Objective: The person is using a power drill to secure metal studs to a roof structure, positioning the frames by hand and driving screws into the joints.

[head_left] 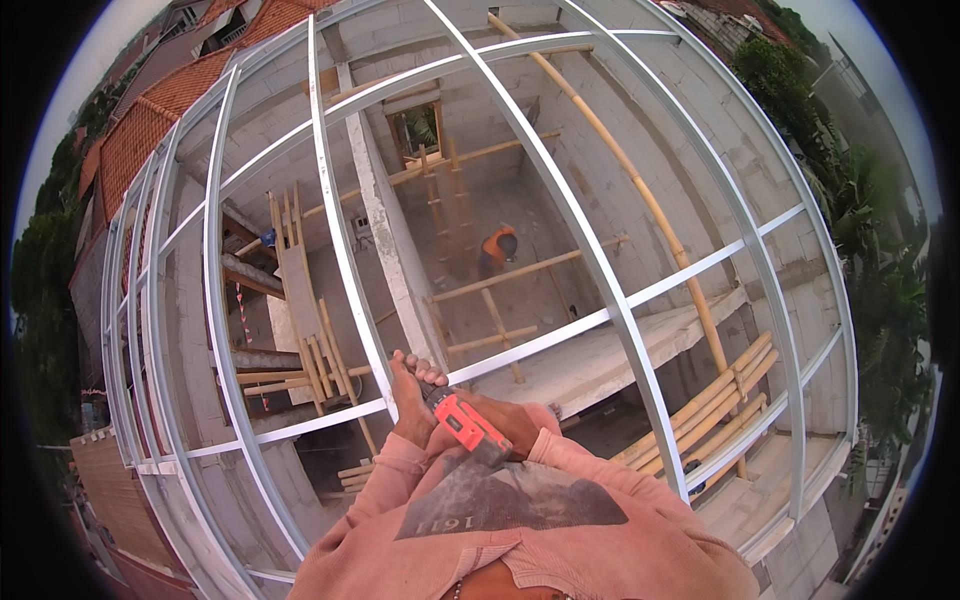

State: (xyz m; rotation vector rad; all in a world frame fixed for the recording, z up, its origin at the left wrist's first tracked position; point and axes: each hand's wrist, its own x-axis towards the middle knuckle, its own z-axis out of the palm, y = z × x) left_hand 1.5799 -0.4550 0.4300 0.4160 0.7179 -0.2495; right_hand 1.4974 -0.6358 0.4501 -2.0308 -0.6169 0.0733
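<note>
A red and dark-grey cordless drill is held in front of my chest, its chuck end toward my left hand. My right hand is closed round the drill, its grip mostly hidden. My left hand is closed beside the front of the drill, fingers curled, at the joint of a lengthwise metal beam and a metal cross-beam. What the left fingers hold is hidden. The tip of the drill is also out of sight behind that hand.
A silver metal roof frame spreads around me over open rooms with block walls. Far below, a person in an orange top bends over. Bamboo poles cross under the frame; a bundle of bamboo lies at the right. A concrete ledge runs nearby.
</note>
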